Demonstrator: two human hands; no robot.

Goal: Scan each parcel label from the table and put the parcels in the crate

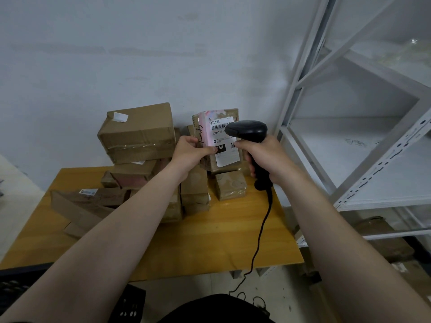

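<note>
Crate [130,306] below; left hand [186,155] holds parcel [227,157], right hand [263,157] scanner [247,130].

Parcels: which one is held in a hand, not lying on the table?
The parcel with the white label, gripped by the left hand before the scanner that the right hand holds. The other parcels lie on the table.

Parcel [219,141] label [224,141]: "15H-159-", black box "15H".
</note>
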